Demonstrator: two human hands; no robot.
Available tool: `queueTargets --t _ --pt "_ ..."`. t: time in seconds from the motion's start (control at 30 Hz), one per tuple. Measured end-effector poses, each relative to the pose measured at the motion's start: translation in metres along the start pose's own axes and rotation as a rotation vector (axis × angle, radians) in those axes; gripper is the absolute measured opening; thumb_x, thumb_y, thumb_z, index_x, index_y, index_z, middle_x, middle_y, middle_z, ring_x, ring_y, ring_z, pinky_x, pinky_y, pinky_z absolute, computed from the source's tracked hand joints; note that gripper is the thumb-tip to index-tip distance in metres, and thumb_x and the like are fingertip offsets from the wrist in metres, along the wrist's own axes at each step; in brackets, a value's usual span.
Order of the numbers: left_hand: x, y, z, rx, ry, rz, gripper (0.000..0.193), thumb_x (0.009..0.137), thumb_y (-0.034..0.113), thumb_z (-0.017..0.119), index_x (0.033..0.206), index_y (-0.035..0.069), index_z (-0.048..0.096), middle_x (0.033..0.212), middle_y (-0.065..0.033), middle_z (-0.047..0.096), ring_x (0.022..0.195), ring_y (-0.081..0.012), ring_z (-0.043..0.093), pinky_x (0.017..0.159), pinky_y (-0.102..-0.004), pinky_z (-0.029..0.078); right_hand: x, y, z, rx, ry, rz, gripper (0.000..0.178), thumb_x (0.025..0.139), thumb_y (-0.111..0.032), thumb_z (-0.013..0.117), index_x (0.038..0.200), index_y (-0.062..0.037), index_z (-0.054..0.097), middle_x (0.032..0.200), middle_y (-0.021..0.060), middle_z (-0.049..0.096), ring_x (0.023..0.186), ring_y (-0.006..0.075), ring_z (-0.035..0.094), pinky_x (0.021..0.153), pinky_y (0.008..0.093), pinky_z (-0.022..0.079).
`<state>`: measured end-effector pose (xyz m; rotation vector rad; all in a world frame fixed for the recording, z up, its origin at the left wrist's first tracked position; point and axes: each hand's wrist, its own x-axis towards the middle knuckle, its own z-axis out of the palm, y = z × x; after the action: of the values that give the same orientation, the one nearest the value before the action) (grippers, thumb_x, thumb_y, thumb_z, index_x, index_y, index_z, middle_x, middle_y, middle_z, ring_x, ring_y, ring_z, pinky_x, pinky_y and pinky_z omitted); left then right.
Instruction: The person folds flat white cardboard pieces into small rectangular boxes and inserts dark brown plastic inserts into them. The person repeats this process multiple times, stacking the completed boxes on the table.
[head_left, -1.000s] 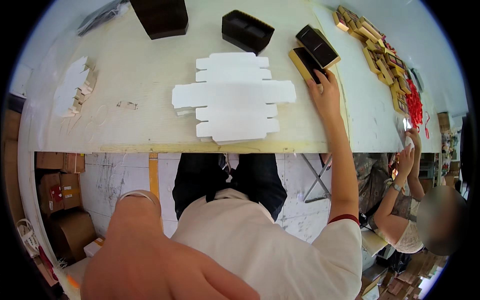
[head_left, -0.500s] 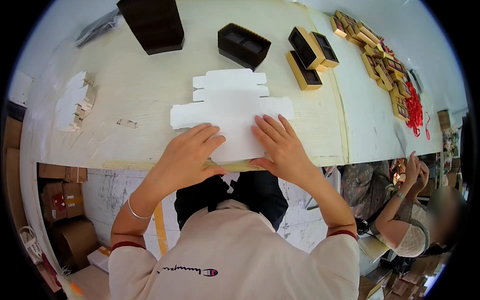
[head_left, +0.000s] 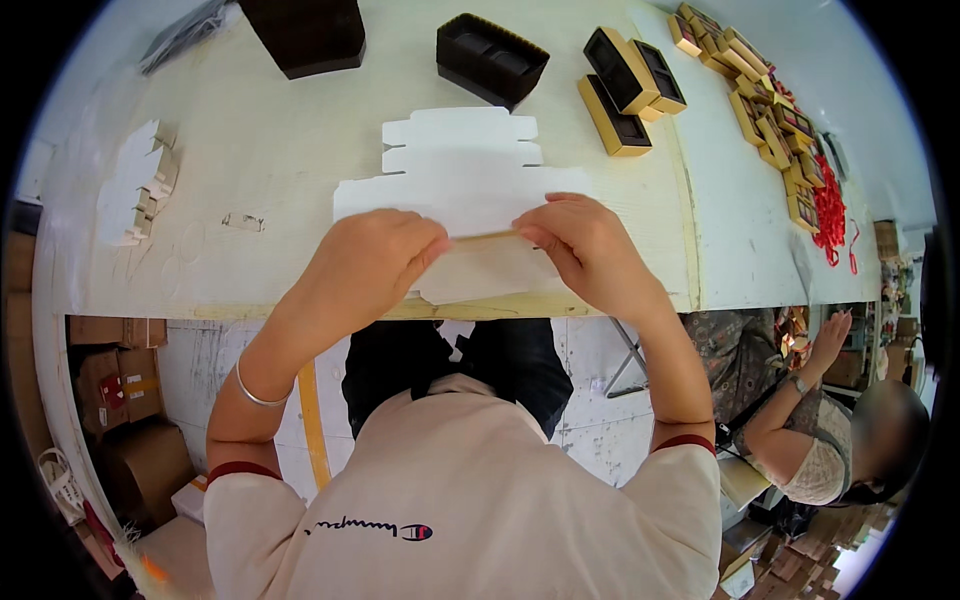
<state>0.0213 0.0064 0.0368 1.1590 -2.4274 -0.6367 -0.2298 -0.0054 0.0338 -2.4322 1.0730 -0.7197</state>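
A flat white cardboard box blank with notched flaps lies on the table in front of me. Its near panel is bent up along a crease, and a brownish edge shows between my hands. My left hand pinches the left end of that fold, fingers closed on the card. At the other end, my right hand grips the fold between thumb and fingers. The side flaps spread out beneath and beyond both hands, partly covered by them.
Beyond the blank stand dark brown trays and a tall dark stack. Gold boxes with dark inserts sit to their right, more gold boxes and red ribbon farther right. Folded white pieces lie left. A co-worker sits at right.
Both hands have gone from lying on the blank's near panel to pinching its fold, lifting the card there. The co-worker's hand has opened out.
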Motion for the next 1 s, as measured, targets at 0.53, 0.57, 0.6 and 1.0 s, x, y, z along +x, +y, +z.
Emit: queueTargets --t 0.53,0.57,0.6,1.0 --pt "-0.001 -0.01 0.034 0.08 0.134 0.096 0.013 0.075 0.012 0.07 0.084 0.006 0.063 0.089 -0.0055 0.055 0.078 -0.0246 0.054 0.068 -0.0357 0.046 -0.021 -0.002 0.033 -0.284 0.015 -0.314 0.027 0.07 -0.01 0.068 0.094 0.0001 0.06 0.097 0.0107 0.054 0.094 0.0268 0.054 0.084 0.0373 0.045" --pt "-0.003 -0.005 0.031 0.072 0.113 0.09 0.014 0.075 0.013 0.071 0.083 0.006 0.063 0.088 -0.0056 0.055 0.078 -0.0245 0.054 0.067 -0.0353 0.046 -0.021 -0.002 0.034 -0.306 0.007 -0.331 0.027 0.07 -0.011 0.067 0.094 0.0001 0.059 0.093 0.0102 0.053 0.092 0.0261 0.054 0.083 0.0363 0.044" --pt "-0.003 -0.004 0.032 0.081 0.158 0.136 0.015 0.075 0.013 0.071 0.083 0.005 0.063 0.087 -0.0057 0.055 0.077 -0.0242 0.054 0.067 -0.0353 0.046 -0.021 -0.003 0.035 -0.311 0.007 -0.33 0.025 0.07 -0.01 0.066 0.092 0.0002 0.059 0.091 0.01 0.052 0.09 0.0258 0.053 0.082 0.0363 0.044" --pt "0.023 -0.02 0.042 0.272 0.054 -0.045 0.009 0.081 0.011 0.065 0.08 0.003 0.059 0.08 -0.0074 0.056 0.074 -0.0265 0.056 0.065 -0.0379 0.046 0.032 0.011 0.028 -0.037 -0.342 0.138 0.008 0.085 -0.003 0.055 0.089 0.0034 0.059 0.085 0.0169 0.06 0.082 0.0352 0.056 0.074 0.0386 0.046"
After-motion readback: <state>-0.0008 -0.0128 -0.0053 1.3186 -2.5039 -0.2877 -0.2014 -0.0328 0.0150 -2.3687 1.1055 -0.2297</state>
